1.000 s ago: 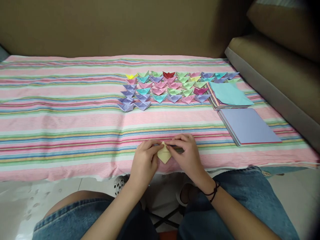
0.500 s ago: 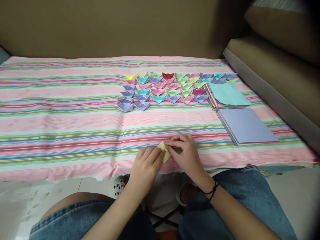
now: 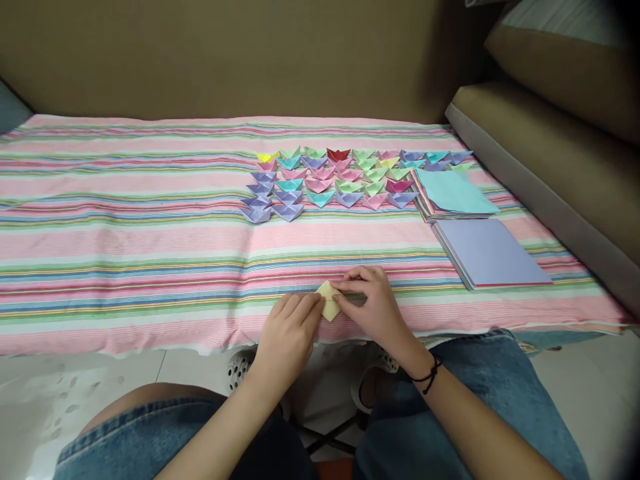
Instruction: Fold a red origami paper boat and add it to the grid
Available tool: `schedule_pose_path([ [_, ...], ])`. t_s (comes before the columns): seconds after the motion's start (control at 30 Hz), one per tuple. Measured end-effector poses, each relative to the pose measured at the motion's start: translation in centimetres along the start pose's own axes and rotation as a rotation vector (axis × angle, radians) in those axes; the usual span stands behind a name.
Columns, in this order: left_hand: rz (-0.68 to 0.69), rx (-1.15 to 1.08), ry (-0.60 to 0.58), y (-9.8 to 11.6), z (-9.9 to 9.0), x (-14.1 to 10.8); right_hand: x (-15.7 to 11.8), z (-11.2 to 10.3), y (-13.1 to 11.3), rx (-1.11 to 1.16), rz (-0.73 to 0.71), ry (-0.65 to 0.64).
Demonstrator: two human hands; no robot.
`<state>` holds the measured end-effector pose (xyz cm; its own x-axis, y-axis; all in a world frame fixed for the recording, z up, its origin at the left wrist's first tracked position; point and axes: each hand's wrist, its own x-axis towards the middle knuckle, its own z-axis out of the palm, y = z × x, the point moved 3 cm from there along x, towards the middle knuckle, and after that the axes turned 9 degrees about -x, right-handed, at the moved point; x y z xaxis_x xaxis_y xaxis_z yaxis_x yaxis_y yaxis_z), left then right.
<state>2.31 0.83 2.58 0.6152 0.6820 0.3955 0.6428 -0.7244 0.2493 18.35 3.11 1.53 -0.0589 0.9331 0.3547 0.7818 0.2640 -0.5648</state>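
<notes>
pale yellow paper (image 3: 330,308) folded into a diamond shape

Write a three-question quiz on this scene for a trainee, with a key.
1. True or false: the left hand and the right hand both touch the pale yellow folded paper.

2. Which colour tops the farther paper stack, beside the origami boats?
A) lavender
B) turquoise
C) red

3. Fill in: the black cord bracelet is on the ___ wrist.

Key:
1. True.
2. B, turquoise.
3. Right.
</notes>
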Motion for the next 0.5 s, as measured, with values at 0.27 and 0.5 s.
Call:
schedule_pose_path([
  [0.27, 0.035, 0.099, 0.045, -0.46, 0.31, -0.96, -0.03, 0.24, -0.52, -0.028, 0.062, 0.027],
  [0.5, -0.03, 0.095, 0.011, -0.69, 0.38, -1.07, 0.36, 0.18, 0.35, 0.012, 0.082, -0.107],
])
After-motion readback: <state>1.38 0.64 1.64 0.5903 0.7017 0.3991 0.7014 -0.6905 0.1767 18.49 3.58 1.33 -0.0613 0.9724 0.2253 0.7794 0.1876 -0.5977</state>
